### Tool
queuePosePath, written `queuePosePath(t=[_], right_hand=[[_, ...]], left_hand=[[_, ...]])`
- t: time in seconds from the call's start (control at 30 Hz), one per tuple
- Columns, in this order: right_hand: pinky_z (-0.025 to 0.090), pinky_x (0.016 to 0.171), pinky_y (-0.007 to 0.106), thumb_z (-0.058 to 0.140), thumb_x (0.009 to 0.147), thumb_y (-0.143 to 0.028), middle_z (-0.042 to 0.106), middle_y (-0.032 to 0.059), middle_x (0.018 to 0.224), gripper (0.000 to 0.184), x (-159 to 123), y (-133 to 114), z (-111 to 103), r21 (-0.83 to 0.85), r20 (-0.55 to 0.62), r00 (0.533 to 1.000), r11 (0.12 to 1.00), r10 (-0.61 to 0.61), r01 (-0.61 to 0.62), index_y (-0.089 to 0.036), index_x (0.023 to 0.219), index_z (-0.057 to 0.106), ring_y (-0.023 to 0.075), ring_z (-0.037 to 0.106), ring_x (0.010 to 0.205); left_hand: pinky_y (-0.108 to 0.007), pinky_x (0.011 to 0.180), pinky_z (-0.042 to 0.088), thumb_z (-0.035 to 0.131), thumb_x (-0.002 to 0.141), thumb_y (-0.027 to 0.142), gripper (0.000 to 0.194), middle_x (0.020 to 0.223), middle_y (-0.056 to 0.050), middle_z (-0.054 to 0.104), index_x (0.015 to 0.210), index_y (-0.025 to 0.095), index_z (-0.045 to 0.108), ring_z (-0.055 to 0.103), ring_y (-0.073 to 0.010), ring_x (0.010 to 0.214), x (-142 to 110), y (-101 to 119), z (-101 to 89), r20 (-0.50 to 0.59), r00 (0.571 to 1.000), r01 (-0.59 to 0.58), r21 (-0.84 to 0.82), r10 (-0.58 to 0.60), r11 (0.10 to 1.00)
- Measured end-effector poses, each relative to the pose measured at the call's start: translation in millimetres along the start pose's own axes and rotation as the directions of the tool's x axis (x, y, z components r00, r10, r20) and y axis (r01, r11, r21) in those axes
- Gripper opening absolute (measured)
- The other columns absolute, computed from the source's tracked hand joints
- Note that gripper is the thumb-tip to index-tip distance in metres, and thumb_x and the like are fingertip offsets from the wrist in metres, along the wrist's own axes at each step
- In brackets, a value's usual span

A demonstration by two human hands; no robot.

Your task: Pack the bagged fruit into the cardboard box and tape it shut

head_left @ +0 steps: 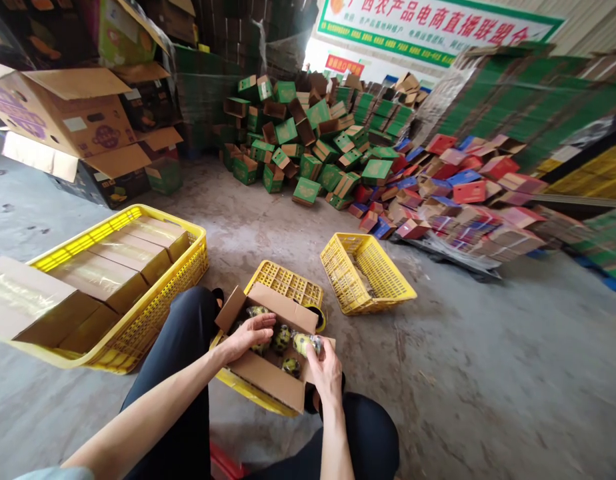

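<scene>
An open cardboard box [271, 375] stands between my knees on an upturned yellow crate [285, 283]. Inside lie several yellow-green fruits [281, 339] with dark patches, wrapped in clear plastic; their exact kind I cannot make out. My right hand [328, 373] grips one wrapped fruit [304, 343] between thumb and fingers, at the box's right side. Over the left part of the box, my left hand [251, 335] is open, its fingers stretched out above the fruits. Part of the contents is hidden beneath it. A roll of yellow tape [317, 319] sits behind the box's far flap.
To the left, a large yellow crate [153, 320] holds several taped cardboard boxes [108, 270]. Another yellow basket [368, 273] stands ahead on the concrete floor [468, 360]. Farther back lie heaps of green cartons [308, 190] and red-blue cartons [471, 192]. Big cartons [83, 120] are stacked at left.
</scene>
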State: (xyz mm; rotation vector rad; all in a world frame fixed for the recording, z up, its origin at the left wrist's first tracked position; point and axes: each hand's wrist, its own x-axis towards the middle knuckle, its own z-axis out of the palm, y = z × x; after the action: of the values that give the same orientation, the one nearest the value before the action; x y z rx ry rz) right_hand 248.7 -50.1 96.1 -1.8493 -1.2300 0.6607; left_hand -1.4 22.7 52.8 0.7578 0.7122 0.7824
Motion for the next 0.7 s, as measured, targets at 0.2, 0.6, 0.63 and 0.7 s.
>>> queuePosePath(t=[0.2, 0.6, 0.63, 0.7], right_hand=[[0.052, 0.090, 0.042, 0.060, 0.086, -0.059, 0.078, 0.0133, 0.103, 0.040, 4.6, 14.6, 12.7, -0.232, -0.023, 0.995, 0.969, -0.095, 0.087, -0.025, 0.104, 0.070, 0.0329, 0.072, 0.098], [0.046, 0.098, 0.046, 0.043, 0.094, -0.011, 0.071, 0.0189, 0.118, 0.046, -5.4, 14.9, 54.8, -0.686, 0.149, 0.959, 0.673, -0.243, 0.277, -0.021, 0.133, 0.066, 0.0370, 0.061, 0.121], [0.045, 0.098, 0.045, 0.041, 0.093, -0.008, 0.071, 0.0182, 0.118, 0.052, -5.3, 14.7, 56.4, -0.712, 0.184, 0.951, 0.632, -0.250, 0.304, -0.021, 0.136, 0.066, 0.0361, 0.060, 0.122], [0.045, 0.097, 0.044, 0.040, 0.091, -0.004, 0.071, 0.0168, 0.119, 0.060, -3.7, 14.3, 59.4, -0.749, 0.246, 0.940, 0.569, -0.237, 0.340, -0.024, 0.141, 0.066, 0.0349, 0.060, 0.121]], left_hand=[[-0.055, 0.118, 0.038, 0.091, 0.074, 0.042, 0.069, 0.155, -0.015, 0.056, 0.137, 0.027, 0.068, 0.043, -0.0396, 0.150, 1.2, -1.8, -0.2, -0.008, 1.000, 0.006, 0.007, -0.005, 1.000], [-0.055, 0.117, 0.040, 0.090, 0.074, 0.042, 0.069, 0.152, -0.015, 0.059, 0.137, 0.027, 0.068, 0.050, -0.0384, 0.145, -0.4, 3.0, 0.8, -0.021, 0.999, 0.027, 0.023, -0.026, 0.999], [-0.055, 0.117, 0.040, 0.090, 0.074, 0.042, 0.069, 0.152, -0.015, 0.059, 0.137, 0.027, 0.068, 0.050, -0.0384, 0.145, -0.4, 3.0, 1.1, -0.023, 0.999, 0.028, 0.027, -0.027, 0.999], [-0.055, 0.117, 0.040, 0.090, 0.074, 0.042, 0.068, 0.152, -0.015, 0.059, 0.137, 0.027, 0.068, 0.050, -0.0386, 0.145, -0.4, 2.6, 1.4, -0.027, 0.999, 0.029, 0.036, -0.028, 0.999]])
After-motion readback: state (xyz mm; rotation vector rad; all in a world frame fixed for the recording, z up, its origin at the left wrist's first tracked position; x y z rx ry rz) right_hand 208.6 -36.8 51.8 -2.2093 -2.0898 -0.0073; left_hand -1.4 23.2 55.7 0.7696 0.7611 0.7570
